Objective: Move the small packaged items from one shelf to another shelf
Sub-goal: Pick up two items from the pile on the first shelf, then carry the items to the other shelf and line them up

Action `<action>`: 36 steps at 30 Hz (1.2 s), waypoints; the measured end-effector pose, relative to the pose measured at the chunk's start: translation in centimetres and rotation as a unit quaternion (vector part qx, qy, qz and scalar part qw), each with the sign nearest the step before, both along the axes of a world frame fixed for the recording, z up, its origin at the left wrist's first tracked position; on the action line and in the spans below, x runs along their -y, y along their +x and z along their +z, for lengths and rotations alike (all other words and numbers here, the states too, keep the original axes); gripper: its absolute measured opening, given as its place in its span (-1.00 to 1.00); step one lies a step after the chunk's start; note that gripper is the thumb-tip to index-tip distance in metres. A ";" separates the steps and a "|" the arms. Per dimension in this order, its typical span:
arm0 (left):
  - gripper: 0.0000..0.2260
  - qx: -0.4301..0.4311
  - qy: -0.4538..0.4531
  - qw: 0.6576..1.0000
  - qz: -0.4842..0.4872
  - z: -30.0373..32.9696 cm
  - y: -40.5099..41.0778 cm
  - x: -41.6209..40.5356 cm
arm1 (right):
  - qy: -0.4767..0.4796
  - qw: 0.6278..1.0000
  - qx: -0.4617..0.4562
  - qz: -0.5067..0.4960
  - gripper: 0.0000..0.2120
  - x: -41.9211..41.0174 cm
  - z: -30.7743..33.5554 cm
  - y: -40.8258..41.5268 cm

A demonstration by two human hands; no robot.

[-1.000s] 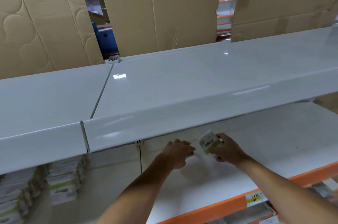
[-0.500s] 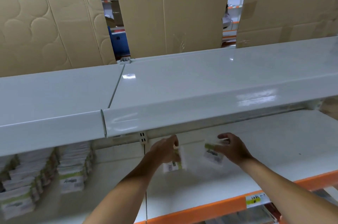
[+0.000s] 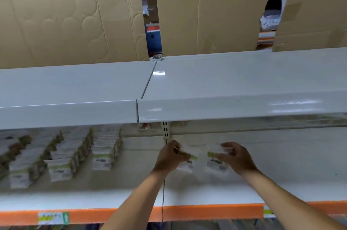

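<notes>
In the head view, the left hand (image 3: 171,156) held one small white packet (image 3: 185,162) in a curled grip, and the right hand (image 3: 237,157) pinched a second packet (image 3: 216,160) just beside it, both low over the white shelf (image 3: 281,179). Well left of the grips, rows of packets (image 3: 62,154) stood on the neighbouring shelf section (image 3: 131,182).
</notes>
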State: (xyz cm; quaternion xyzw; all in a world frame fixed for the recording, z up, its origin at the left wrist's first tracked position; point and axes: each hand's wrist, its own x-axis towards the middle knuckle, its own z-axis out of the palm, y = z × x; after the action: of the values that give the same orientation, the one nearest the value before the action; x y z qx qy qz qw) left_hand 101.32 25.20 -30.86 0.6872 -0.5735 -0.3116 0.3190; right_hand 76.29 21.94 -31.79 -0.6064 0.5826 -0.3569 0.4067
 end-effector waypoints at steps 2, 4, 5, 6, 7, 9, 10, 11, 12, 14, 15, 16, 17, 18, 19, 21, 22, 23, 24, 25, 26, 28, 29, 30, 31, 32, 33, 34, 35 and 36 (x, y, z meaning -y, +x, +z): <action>-0.67 -0.005 0.005 1.000 0.020 0.0 0.5 -1.0 | 0.002 1.000 0.010 0.004 -0.66 -0.3 -0.1 0.8; -0.67 -0.005 0.009 0.999 0.049 0.1 1.0 -2.0 | 0.000 1.000 0.013 0.016 -0.65 -0.6 -0.1 1.6; -0.68 -0.011 0.011 0.998 0.066 0.0 1.3 -2.4 | 0.000 1.000 0.014 0.023 -0.65 -0.8 -0.1 2.0; -0.69 -0.018 0.015 0.996 0.082 0.0 1.5 -2.8 | 0.002 0.999 0.018 0.027 -0.63 -0.9 0.0 2.4; -0.69 -0.022 0.018 0.995 0.099 0.0 1.7 -3.3 | 0.004 0.999 0.024 0.030 -0.62 -1.0 0.0 2.8; -0.70 -0.021 0.018 0.991 0.129 0.0 2.2 -4.3 | 0.007 0.999 0.034 0.034 -0.58 -1.2 0.1 3.6; -0.71 -0.022 0.016 0.990 0.140 -0.1 2.5 -4.8 | 0.010 0.998 0.038 0.039 -0.57 -1.3 0.2 4.0; -0.71 -0.023 0.014 0.989 0.149 -0.1 2.9 -5.4 | 0.013 0.998 0.041 0.047 -0.56 -1.5 0.3 4.5; -0.71 -0.023 0.012 0.987 0.156 -0.1 3.3 -5.9 | 0.017 0.997 0.044 0.055 -0.55 -1.6 0.3 5.0; -0.72 -0.034 0.002 0.984 0.175 -0.1 4.1 -6.9 | 0.020 0.996 0.044 0.073 -0.56 -1.9 0.4 6.1; -0.72 -0.043 -0.006 0.982 0.185 -0.1 4.5 -7.4 | 0.021 0.995 0.045 0.082 -0.56 -2.1 0.4 6.7; -0.73 -0.047 -0.014 0.980 0.195 -0.1 4.9 -7.8 | 0.022 0.995 0.047 0.091 -0.57 -2.3 0.5 7.3; -0.73 -0.045 -0.021 0.977 0.205 0.0 5.4 -8.2 | 0.022 0.994 0.049 0.100 -0.57 -2.5 0.5 7.9; -0.72 -0.043 -0.027 0.975 0.214 0.1 5.8 -8.6 | 0.023 0.992 0.050 0.111 -0.57 -2.8 0.6 8.5; -0.71 -0.040 -0.033 0.974 0.222 0.1 6.3 -8.9 | 0.022 0.991 0.050 0.123 -0.57 -2.9 0.6 9.1; -0.71 -0.030 -0.040 0.971 0.233 0.4 7.3 -9.3 | 0.021 0.988 0.050 0.144 -0.57 -3.2 1.0 10.3; -0.72 -0.025 -0.041 0.970 0.238 0.5 7.9 -9.5 | 0.020 0.987 0.049 0.154 -0.57 -3.3 1.2 10.9; -0.72 -0.022 -0.041 0.969 0.243 0.7 8.4 -9.8 | 0.019 0.985 0.049 0.163 -0.57 -3.4 1.5 11.6; -0.72 -0.017 -0.041 0.967 0.250 0.8 9.1 -10.0 | 0.018 0.984 0.049 0.170 -0.57 -3.5 1.7 12.3; -0.72 -0.012 -0.042 0.966 0.256 0.8 9.7 -10.2 | 0.018 0.983 0.050 0.175 -0.57 -3.6 1.9 13.0; -0.71 -0.006 -0.044 0.964 0.264 0.8 10.4 -10.4 | 0.017 0.982 0.052 0.180 -0.58 -3.6 2.0 13.8; -0.68 0.004 -0.046 0.959 0.280 0.7 12.0 -10.8 | 0.018 0.981 0.065 0.180 -0.59 -3.8 2.2 15.5; -0.68 0.006 -0.048 0.957 0.287 0.7 12.8 -11.0 | 0.022 0.981 0.076 0.177 -0.60 -3.9 2.3 16.4; -0.68 0.004 -0.051 0.954 0.294 0.6 13.7 -11.2 | 0.026 0.980 0.088 0.175 -0.60 -4.1 2.4 17.2; -0.68 0.001 -0.055 0.952 0.300 0.6 14.5 -11.3 | 0.030 0.979 0.098 0.174 -0.59 -4.2 2.5 18.2; -0.67 -0.001 -0.059 0.951 0.305 0.6 15.4 -11.5 | 0.033 0.979 0.105 0.173 -0.59 -4.4 2.5 19.1; -0.67 -0.003 -0.064 0.950 0.307 0.5 16.4 -11.6 | 0.035 0.979 0.109 0.172 -0.58 -4.7 2.5 20.0; -0.67 -0.003 -0.069 0.949 0.307 0.6 17.4 -11.7 | 0.035 0.978 0.111 0.171 -0.58 -4.9 2.5 21.0; -0.68 0.000 -0.074 0.949 0.305 0.7 18.4 -11.8 | 0.034 0.978 0.112 0.172 -0.59 -5.2 2.4 21.9; -0.69 0.002 -0.077 0.950 0.302 0.9 19.2 -11.8 | 0.032 0.978 0.113 0.175 -0.60 -5.4 2.4 22.8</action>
State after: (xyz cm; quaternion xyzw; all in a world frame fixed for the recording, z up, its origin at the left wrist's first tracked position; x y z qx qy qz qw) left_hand 120.57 36.98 -29.99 0.8024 -0.3617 -0.1541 0.4491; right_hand 99.04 27.37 -29.38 -0.6415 0.4289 -0.3278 0.5449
